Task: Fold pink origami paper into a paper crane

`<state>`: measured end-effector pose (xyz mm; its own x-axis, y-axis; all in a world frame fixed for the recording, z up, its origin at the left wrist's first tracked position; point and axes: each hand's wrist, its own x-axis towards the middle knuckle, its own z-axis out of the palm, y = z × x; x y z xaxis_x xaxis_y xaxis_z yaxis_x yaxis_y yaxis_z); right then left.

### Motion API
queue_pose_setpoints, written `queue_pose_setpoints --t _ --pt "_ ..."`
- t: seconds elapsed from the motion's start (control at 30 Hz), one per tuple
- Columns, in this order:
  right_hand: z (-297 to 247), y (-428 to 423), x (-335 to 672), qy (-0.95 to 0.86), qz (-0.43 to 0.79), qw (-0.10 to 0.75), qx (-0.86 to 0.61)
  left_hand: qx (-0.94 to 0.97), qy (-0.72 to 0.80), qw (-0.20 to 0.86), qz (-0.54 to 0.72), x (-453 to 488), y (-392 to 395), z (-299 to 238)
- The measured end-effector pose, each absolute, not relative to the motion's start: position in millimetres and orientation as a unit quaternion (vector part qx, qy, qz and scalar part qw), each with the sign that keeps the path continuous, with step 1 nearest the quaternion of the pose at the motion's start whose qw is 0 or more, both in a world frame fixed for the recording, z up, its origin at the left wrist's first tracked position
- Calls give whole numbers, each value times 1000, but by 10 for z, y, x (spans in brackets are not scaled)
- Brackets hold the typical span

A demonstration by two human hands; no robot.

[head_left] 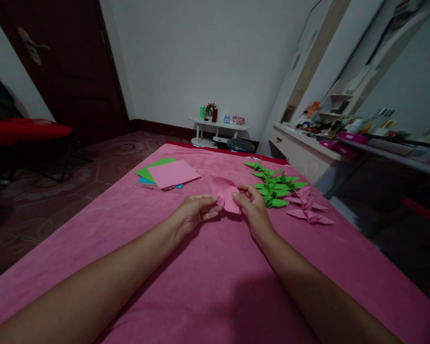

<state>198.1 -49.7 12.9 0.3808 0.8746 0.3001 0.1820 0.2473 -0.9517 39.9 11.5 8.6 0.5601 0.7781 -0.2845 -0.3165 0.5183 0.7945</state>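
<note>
Between my two hands is a partly folded piece of pink origami paper [231, 199], held just above the pink cloth. My left hand [198, 211] pinches its left corner between thumb and fingers. On the other side my right hand [252, 206] grips the right edge, thumb on top and fingers behind. Several green folded paper cranes [275, 187] lie to the right of my right hand. Pink folded cranes [311, 217] rest beside them, nearer the cloth's right edge. Left of the hands is a stack of square paper, with a pink sheet [174, 174] on top and green sheets [146, 169] below.
The pink cloth [186, 286] covers the surface under my hands. A low white table [218, 125] with small items stands by the far wall. At right is a dresser [308, 145] crowded with bottles and boxes; at left, a red-seated chair [28, 130] near a dark door [64, 62].
</note>
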Motion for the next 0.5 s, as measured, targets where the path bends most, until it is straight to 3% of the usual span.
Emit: queue_pose_setpoints --t 0.1,0.23,0.5 --pt "144 -524 1947 -513 163 630 -560 308 324 799 403 432 90 108" --pt "147 -547 1898 -597 36 574 -560 295 316 790 435 455 28 139" --pt "46 -497 1949 -599 63 554 -575 327 265 802 424 480 -71 133"
